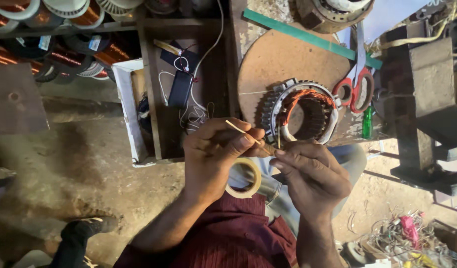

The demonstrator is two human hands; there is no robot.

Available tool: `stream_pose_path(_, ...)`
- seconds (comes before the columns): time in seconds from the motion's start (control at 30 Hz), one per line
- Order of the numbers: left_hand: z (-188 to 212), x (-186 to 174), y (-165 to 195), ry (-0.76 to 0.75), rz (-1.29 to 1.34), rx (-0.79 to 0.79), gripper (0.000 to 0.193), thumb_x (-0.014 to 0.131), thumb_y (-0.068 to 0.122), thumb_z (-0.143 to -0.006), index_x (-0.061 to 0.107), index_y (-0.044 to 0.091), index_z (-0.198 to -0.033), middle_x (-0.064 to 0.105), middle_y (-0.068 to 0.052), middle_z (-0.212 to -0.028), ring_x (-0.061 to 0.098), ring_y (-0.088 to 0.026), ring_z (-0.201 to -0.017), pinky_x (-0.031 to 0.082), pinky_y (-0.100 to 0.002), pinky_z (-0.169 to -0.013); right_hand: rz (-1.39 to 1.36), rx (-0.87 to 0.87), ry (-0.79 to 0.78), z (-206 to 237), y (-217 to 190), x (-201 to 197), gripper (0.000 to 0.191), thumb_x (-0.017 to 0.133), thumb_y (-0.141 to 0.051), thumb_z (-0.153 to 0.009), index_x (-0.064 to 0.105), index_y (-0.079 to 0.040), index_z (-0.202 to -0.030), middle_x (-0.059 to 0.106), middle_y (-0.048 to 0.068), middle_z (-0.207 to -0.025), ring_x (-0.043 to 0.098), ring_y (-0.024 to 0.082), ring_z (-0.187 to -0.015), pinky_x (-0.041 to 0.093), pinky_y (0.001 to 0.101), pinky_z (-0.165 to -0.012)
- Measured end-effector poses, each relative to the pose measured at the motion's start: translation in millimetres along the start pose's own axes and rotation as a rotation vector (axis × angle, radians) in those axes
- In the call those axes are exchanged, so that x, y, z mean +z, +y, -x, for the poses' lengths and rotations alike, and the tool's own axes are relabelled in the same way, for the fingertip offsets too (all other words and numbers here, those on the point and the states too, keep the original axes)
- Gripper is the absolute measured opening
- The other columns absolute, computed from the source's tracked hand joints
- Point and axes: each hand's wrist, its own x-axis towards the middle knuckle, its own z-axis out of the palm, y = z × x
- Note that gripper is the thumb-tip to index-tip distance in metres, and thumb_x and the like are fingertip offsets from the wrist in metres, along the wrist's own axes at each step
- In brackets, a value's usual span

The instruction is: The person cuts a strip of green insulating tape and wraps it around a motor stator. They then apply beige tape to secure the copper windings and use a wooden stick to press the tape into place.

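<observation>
Maroon shirt point(228, 238) lowest in view, both forearms rising from it. Left hand point(213, 159) curled nearly closed, thumb and fingers pinching thin pale stick point(243, 133) that slants up-left out of grip. Roll of tape point(244, 177), cream coloured, hangs just under left hand, looks looped on a finger, exact finger cannot tell. Right hand point(310, 173) also mostly closed, fingertips meeting the left's at lower end of the stick; what it pinches too small to tell. Both hands meet just below motor stator point(303, 113), which sits on round board point(283, 64): toothed metal ring with orange copper winding inside and white sleeving along lower right rim. Red-handled scissors point(355, 84) lie just right of stator, blades pointing up. Green strip point(313, 38) runs diagonally across top of board. Small green bottle-like thing point(368, 122) near the scissors' handles. Dark pouch with white cable point(181, 87) in wooden tray, left of board. Copper wire spools point(65, 49) top left. Tangle of scrap wire point(407, 240) on floor bottom right. Black shoe point(89, 227) bottom left on dirt floor
</observation>
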Motion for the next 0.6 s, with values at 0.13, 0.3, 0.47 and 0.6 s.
stream_pose_path(0.13,3,-1,8,-0.012,-0.01,0.012,0.019,0.071,-0.006,-0.094,0.067,-0.008,-0.113,0.076,-0.022,-0.103,0.077,-0.025,-0.093,0.068,-0.037,-0.084,0.078,0.038,0.001,0,-6,3,0.025,0.086,0.007,-0.079,0.076,0.002,-0.102,0.072,0.011,-0.095,0.062,0.011,-0.075,0.047,0.0203,-0.06)
stream_pose_path(0.3,4,-3,17,-0.001,-0.032,0.072,0.02,0.072,-0.006,-0.094,0.067,-0.008,-0.113,0.076,-0.023,-0.102,0.078,-0.025,-0.09,0.068,-0.036,-0.081,0.057,0.011,-0.027,-3,-11,6,0.023,0.085,0.007,-0.081,0.075,0.002,-0.101,0.071,0.011,-0.097,0.067,0.013,-0.083,0.05,0.0205,-0.063)
stream_pose_path(0.47,3,-6,22,-0.022,-0.03,0.084,0.019,0.072,-0.006,-0.094,0.067,-0.008,-0.113,0.076,-0.022,-0.103,0.078,-0.024,-0.092,0.068,-0.036,-0.082,0.07,0.012,-0.044,-3,-15,10,0.022,0.084,0.007,-0.082,0.075,0.003,-0.102,0.071,0.011,-0.098,0.068,0.015,-0.087,0.052,0.021,-0.065)
stream_pose_path(0.6,4,-7,24,-0.008,-0.025,0.073,0.02,0.072,-0.005,-0.094,0.067,-0.007,-0.113,0.076,-0.021,-0.103,0.077,-0.023,-0.091,0.068,-0.036,-0.081,0.089,-0.008,-0.06,-3,-18,11,0.022,0.084,0.006,-0.083,0.075,0.003,-0.103,0.071,0.012,-0.1,0.07,0.016,-0.089,0.055,0.0237,-0.072)
